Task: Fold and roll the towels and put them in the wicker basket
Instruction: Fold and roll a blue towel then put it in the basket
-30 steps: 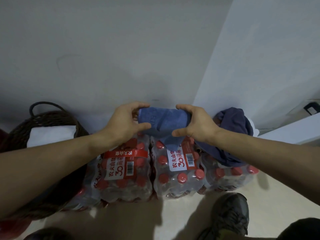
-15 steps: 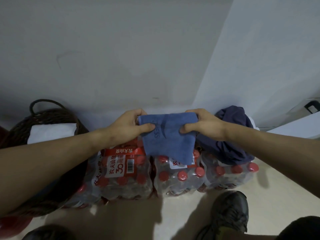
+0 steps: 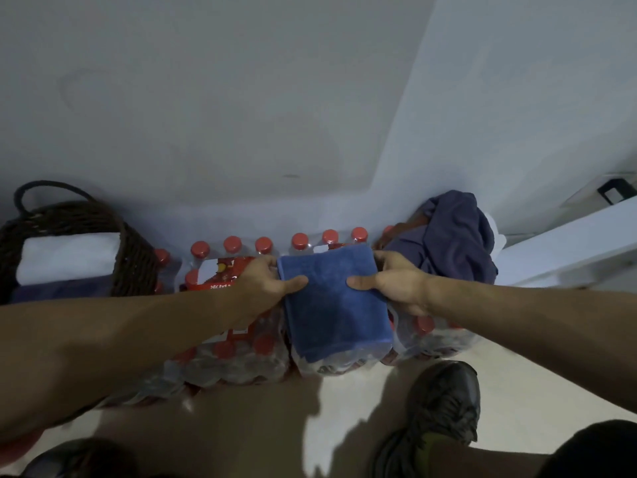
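Thumbs on top, fingers tucked under: left hand (image 3: 265, 284) and right hand (image 3: 396, 284) pinch the far corners of the blue towel (image 3: 332, 305), folded flat on the bottle packs (image 3: 241, 339). Rolling looks next, calling for a tight, even tuck. At nine o'clock, the basket (image 3: 134, 250) is cut off; its dark contents are unclear.

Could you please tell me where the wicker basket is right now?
In the head view, the wicker basket sits at far left against the wall, beside the bottle packs, holding a white towel.
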`<state>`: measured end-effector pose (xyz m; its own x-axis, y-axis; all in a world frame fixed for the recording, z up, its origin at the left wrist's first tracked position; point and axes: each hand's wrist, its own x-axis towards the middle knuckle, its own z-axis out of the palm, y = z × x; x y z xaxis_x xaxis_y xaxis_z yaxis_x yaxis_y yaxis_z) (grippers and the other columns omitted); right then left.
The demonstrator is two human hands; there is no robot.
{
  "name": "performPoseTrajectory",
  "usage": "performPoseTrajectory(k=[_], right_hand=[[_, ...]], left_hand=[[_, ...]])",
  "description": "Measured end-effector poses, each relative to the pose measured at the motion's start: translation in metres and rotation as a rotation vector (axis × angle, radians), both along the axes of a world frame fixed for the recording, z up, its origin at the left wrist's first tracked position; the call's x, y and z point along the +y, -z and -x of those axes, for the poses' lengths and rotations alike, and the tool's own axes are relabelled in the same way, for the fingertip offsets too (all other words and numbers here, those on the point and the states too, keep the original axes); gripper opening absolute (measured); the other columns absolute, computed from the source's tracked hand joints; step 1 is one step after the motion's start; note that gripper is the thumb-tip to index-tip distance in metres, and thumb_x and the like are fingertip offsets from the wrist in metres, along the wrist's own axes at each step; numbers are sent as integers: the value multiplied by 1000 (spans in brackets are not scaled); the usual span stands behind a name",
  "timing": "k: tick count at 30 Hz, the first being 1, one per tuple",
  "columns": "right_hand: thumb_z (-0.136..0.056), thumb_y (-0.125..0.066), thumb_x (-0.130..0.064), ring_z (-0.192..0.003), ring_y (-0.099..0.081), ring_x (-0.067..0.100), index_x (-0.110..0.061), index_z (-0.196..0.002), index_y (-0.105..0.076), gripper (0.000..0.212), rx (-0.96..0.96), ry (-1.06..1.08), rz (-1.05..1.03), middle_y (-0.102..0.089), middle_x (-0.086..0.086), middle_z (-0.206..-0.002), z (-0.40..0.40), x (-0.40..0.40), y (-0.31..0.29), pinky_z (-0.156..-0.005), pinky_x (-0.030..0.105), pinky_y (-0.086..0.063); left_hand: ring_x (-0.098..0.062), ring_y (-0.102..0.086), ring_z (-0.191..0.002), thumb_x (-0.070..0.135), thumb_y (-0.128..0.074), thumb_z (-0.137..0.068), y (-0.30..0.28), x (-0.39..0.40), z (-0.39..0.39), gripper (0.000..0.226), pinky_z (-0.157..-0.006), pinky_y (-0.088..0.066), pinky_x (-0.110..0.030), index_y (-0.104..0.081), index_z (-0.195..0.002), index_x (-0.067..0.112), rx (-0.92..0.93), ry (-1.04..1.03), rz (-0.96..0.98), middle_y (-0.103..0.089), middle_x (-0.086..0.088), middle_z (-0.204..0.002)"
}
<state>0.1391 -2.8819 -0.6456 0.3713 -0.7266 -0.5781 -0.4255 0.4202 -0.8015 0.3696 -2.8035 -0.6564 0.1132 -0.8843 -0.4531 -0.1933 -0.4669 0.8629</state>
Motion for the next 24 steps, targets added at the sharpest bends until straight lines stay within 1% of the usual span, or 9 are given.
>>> performPoseTrajectory(k=[3,6,8,10,12,16,19,22,24], right_hand=[[-75,-84,-36,-96,-66,16,-13,-117,-55,56,225,15,280,-68,0,-105,-3,-1,1,-81,29,-57],[-70,-83,-50,-91,-68,22,-7,-107,-63,60,412,-26,304,-71,6,-100,-5,-7,-2,-85,40,-57],[-68,-82,-56,-83,-68,22,-9,-96,-67,57,531,-112,330,-72,6,-91,-6,-11,-10,-78,39,-58],[-66,-80,-61,-70,-68,19,-10,-87,-70,55,620,-207,316,-72,5,-80,-6,-14,-20,-60,31,-56],[-66,-81,-55,-58,-66,17,-8,-86,-70,52,653,-302,182,-71,6,-72,-4,-11,-25,-48,25,-50],[-71,-79,-34,-60,-62,19,-5,-92,-72,37,609,-337,126,-70,9,-78,-3,-2,-27,-52,25,-51],[-69,-75,-16,-67,-58,22,2,-86,-67,26,386,-188,203,-61,11,-74,-11,2,-36,-59,32,-49],[-73,-70,2,-73,-62,33,3,-98,-61,27,129,-143,201,-59,24,-83,-17,6,-55,-61,39,-55],[-73,-69,4,-80,-65,31,-5,-105,-65,33,118,-225,293,-65,27,-99,-19,7,-70,-71,45,-57]], left_hand=[[-33,-60,-107,16,-76,-82,6,-10,3,57,-93,-53,-42,-44,-126,2,-211,-104,75,-60,-21,-117],[-30,-54,-111,24,-77,-81,5,-18,7,66,-97,-49,-38,-36,-130,8,-498,-88,96,-51,-16,-122],[-24,-51,-108,27,-76,-81,2,-14,10,63,-95,-48,-35,-39,-130,10,-654,-42,252,-46,-9,-121],[-23,-52,-99,20,-76,-81,-2,-4,13,50,-89,-50,-38,-50,-121,8,-653,103,508,-47,-6,-112],[-26,-55,-97,17,-76,-80,0,6,14,42,-88,-49,-37,-58,-114,1,-691,304,655,-54,-12,-108],[-25,-51,-110,24,-73,-83,-4,3,18,45,-98,-42,-37,-57,-122,8,-751,411,594,-55,-9,-119],[-20,-41,-124,21,-69,-84,-29,-22,22,57,-106,-34,-34,-47,-136,18,-712,538,613,-46,-3,-135],[-8,-30,-136,12,-66,-83,-58,-46,25,78,-109,-27,-19,-29,-150,28,-637,717,589,-34,5,-152],[3,-35,-127,11,-67,-82,-72,-54,26,84,-97,-32,-3,-24,-151,32,-562,797,489,-36,9,-150]])
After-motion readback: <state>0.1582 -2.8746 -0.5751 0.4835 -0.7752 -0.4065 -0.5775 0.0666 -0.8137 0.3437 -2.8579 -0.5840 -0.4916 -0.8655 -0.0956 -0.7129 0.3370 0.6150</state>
